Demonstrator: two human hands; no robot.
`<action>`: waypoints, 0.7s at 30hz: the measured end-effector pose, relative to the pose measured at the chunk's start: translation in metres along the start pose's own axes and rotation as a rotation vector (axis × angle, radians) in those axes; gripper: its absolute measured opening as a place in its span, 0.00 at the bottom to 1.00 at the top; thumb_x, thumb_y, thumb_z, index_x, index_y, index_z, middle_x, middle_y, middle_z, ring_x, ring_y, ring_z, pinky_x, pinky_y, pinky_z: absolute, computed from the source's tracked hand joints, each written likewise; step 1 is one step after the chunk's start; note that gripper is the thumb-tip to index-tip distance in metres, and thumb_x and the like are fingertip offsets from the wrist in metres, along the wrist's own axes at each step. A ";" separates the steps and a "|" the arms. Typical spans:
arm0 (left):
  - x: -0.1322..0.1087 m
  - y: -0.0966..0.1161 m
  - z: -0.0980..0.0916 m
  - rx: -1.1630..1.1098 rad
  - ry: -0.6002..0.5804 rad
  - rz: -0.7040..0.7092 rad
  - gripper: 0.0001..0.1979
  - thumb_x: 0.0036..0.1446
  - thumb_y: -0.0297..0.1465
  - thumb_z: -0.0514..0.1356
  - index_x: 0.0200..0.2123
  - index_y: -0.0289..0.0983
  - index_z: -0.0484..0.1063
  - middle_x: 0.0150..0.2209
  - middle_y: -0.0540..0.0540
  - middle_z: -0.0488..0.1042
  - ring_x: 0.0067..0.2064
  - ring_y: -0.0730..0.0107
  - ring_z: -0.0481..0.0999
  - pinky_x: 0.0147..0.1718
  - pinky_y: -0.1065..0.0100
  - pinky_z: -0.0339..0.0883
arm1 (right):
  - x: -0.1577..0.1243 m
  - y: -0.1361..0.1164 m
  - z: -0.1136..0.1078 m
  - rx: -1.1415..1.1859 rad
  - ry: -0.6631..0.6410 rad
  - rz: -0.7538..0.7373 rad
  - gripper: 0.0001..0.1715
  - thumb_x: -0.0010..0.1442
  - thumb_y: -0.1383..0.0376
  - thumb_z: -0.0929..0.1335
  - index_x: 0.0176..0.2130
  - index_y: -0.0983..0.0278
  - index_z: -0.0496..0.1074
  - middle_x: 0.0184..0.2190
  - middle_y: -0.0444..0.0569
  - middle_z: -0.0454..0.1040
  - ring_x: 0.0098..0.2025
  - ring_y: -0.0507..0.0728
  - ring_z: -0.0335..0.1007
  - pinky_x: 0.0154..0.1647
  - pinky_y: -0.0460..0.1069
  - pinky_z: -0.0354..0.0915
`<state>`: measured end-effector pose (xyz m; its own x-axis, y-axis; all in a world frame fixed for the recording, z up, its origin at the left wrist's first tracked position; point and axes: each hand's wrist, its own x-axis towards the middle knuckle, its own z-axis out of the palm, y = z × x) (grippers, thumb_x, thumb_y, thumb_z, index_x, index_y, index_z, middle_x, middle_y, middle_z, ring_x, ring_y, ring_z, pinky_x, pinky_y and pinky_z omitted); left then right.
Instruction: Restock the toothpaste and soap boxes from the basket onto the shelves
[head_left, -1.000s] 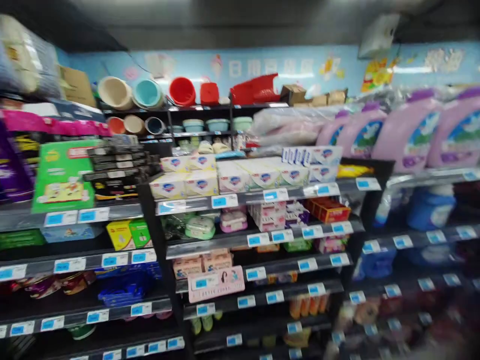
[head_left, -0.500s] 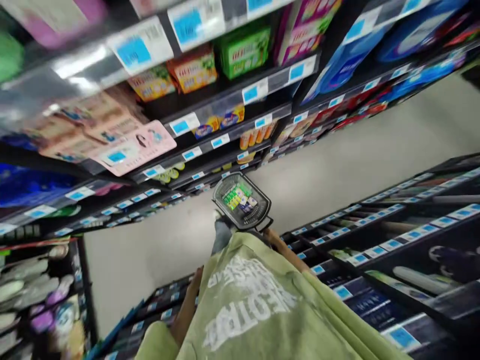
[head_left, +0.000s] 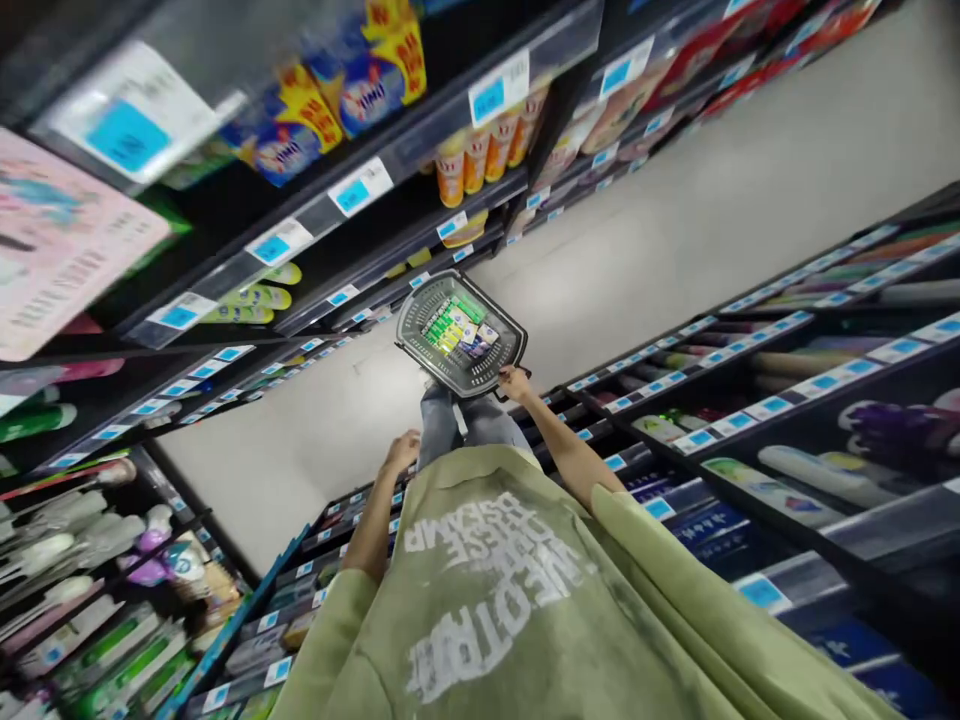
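Note:
My right hand (head_left: 514,382) is closed on the handle of a dark shopping basket (head_left: 481,385), at the basket's near right edge. Inside the basket lie green-and-yellow packs (head_left: 444,325) and a few white and dark blue items (head_left: 476,335). To the left of my legs, my left hand (head_left: 405,450) hangs beside my body with its fingers loosely bent and apart. It holds nothing that I can see. The basket is in front of my legs (head_left: 439,420), above the floor.
Shelves with blue-and-white price tags run along both sides of the aisle (head_left: 630,230). Blue-and-yellow boxes (head_left: 375,90) and orange bottles (head_left: 487,150) stand on the upper-left shelves. Long wrapped goods (head_left: 817,475) lie at right; utensils hang at lower left (head_left: 82,540).
The view has shifted along the shelves, which look closer at upper left. The basket sits slightly higher and further left in view. Both hands now show more fully.

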<state>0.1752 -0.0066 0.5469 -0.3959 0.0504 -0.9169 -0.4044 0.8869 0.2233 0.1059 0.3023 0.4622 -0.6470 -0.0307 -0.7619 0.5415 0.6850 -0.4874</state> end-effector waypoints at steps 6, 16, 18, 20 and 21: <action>0.093 0.032 0.000 0.030 -0.070 0.127 0.18 0.66 0.26 0.53 0.57 0.38 0.72 0.51 0.42 0.82 0.52 0.65 0.81 0.54 0.67 0.70 | 0.030 0.036 0.034 0.067 -0.057 0.183 0.19 0.68 0.59 0.69 0.55 0.66 0.71 0.50 0.52 0.77 0.51 0.59 0.75 0.55 0.60 0.71; 0.222 0.090 -0.001 0.192 -0.180 0.382 0.18 0.64 0.25 0.54 0.55 0.41 0.74 0.47 0.47 0.83 0.47 0.67 0.81 0.52 0.69 0.72 | 0.119 0.079 0.077 0.280 0.056 0.293 0.24 0.62 0.70 0.64 0.58 0.70 0.66 0.50 0.60 0.79 0.52 0.63 0.76 0.58 0.56 0.68; 0.254 0.084 0.004 0.253 -0.179 0.391 0.18 0.63 0.24 0.54 0.54 0.40 0.74 0.47 0.46 0.83 0.48 0.66 0.81 0.52 0.68 0.72 | 0.148 0.088 0.086 0.313 0.104 0.300 0.25 0.61 0.69 0.64 0.58 0.71 0.65 0.51 0.62 0.77 0.53 0.64 0.75 0.59 0.56 0.68; 0.285 0.073 0.011 0.317 -0.163 0.381 0.18 0.62 0.23 0.54 0.53 0.39 0.74 0.49 0.44 0.82 0.51 0.64 0.80 0.54 0.66 0.71 | 0.180 0.099 0.096 0.332 0.144 0.307 0.26 0.61 0.68 0.64 0.58 0.70 0.64 0.53 0.62 0.76 0.54 0.64 0.74 0.60 0.58 0.67; 0.299 0.067 0.016 0.349 -0.151 0.373 0.18 0.62 0.23 0.54 0.53 0.39 0.74 0.50 0.43 0.81 0.52 0.63 0.79 0.56 0.64 0.70 | 0.196 0.105 0.102 0.337 0.159 0.309 0.26 0.60 0.68 0.64 0.58 0.69 0.64 0.53 0.61 0.76 0.54 0.64 0.73 0.60 0.59 0.67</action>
<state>0.0426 0.0750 0.2822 -0.3272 0.4347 -0.8391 0.0498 0.8946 0.4440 0.0904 0.2943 0.2182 -0.4880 0.2670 -0.8310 0.8482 0.3698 -0.3793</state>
